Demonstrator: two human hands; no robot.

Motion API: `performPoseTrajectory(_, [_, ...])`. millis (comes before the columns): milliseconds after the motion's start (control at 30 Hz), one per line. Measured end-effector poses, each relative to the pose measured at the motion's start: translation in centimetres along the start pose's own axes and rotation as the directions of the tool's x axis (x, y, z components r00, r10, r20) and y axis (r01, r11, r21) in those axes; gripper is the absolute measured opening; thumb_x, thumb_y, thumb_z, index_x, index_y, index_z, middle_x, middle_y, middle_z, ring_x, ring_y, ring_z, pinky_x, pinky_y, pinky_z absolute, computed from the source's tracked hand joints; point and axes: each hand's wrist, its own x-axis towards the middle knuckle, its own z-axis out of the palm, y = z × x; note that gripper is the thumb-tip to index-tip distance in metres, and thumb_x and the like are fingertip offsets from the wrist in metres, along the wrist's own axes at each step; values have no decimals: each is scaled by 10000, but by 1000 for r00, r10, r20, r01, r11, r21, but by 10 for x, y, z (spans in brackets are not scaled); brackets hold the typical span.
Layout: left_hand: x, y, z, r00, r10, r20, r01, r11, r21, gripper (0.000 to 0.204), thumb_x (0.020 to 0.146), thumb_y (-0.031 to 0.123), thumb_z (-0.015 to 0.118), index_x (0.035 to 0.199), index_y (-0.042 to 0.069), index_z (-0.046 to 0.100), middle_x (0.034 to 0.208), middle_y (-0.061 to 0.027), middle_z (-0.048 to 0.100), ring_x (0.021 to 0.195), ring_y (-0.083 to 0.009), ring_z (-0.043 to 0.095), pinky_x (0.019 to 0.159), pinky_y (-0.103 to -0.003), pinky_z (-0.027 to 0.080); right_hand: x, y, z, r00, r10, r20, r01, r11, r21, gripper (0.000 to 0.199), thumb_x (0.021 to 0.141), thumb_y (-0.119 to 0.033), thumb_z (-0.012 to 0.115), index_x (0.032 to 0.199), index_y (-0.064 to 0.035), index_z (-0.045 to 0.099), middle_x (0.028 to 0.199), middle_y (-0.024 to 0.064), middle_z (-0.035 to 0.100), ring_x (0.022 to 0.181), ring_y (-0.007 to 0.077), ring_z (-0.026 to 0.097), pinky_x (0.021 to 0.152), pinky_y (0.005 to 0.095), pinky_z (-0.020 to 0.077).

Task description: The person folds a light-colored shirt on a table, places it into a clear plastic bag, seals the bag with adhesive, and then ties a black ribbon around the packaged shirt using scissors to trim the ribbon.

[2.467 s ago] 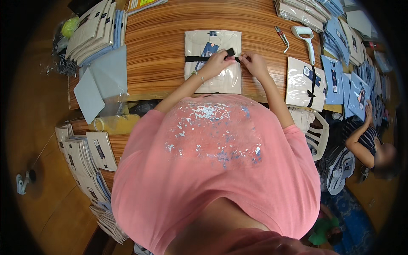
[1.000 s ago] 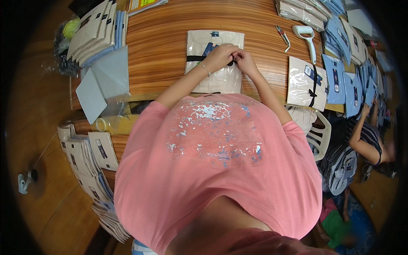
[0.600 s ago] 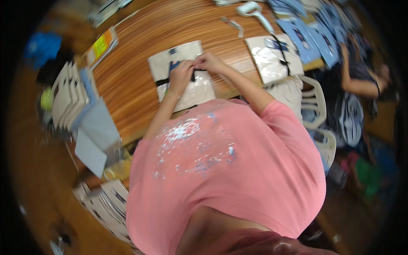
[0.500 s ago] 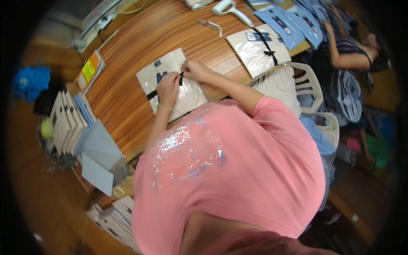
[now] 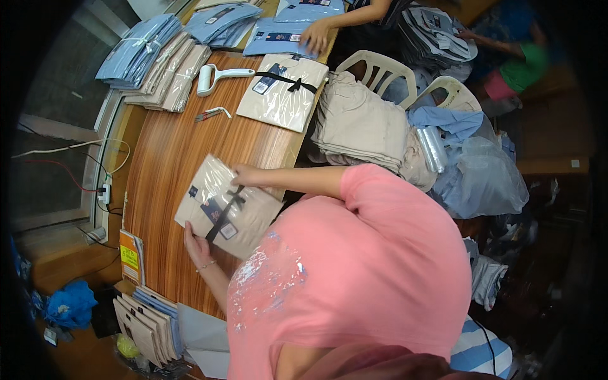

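A folded beige shirt in a clear plastic bag (image 5: 253, 218) lies slanted between my hands over the wooden table, with dark tags on its front. A black ribbon (image 5: 223, 218) runs across it. My left hand (image 5: 198, 250) grips the pack's left edge, thumb near the ribbon's lower end. My right hand (image 5: 249, 176) is closed on its upper right edge, beside the ribbon's other end; some fingertips are hidden. Farther off lies a second bagged beige shirt (image 5: 272, 104) with a tied black ribbon bow.
A white lint roller (image 5: 206, 81) and a small red-handled tool (image 5: 212, 114) lie on the wooden table (image 5: 152, 190). Blue shirt packs (image 5: 139, 50) and beige packs (image 5: 183, 79) are stacked behind. Another person's hand (image 5: 316, 37) touches blue packs. Beige cloth (image 5: 361, 120) covers a chair at right.
My hands have left the ribbon's middle and moved apart to opposite edges of the pack, which is now turned. The view has swung rightward, showing more stacks.
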Motion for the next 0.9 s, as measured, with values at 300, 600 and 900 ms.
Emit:
performPoseTrajectory(300, [-48,-22,242,889,88,449,-56,995,-83,470,897,163,525,1305,10,350,1314,-134,433,1217,-260,418,1043,-457,321,1,-168,-218,657,-677,-331,408,688,-600,309,831,-169,530,1104,-24,525,1041,138,622,931,277,599,786,362,458])
performPoseTrajectory(600, [-28,-65,218,959,-131,252,-24,846,532,498,944,393,409,1344,108,330,1242,-71,516,1123,-184,483,938,-343,360,89,-33,-289,889,-457,30,-44,-149,-988,620,847,-596,391,1360,-248,377,1422,137,308,1337,303,228,994,670,108])
performPoseTrajectory(900, [-42,-77,122,915,170,-365,-18,923,385,412,924,351,466,1252,103,447,1153,-47,564,1056,-141,505,881,-305,377,66,-37,-269,839,-388,381,454,115,-884,619,797,-537,510,1348,-278,401,1451,69,272,1353,257,207,1033,631,68])
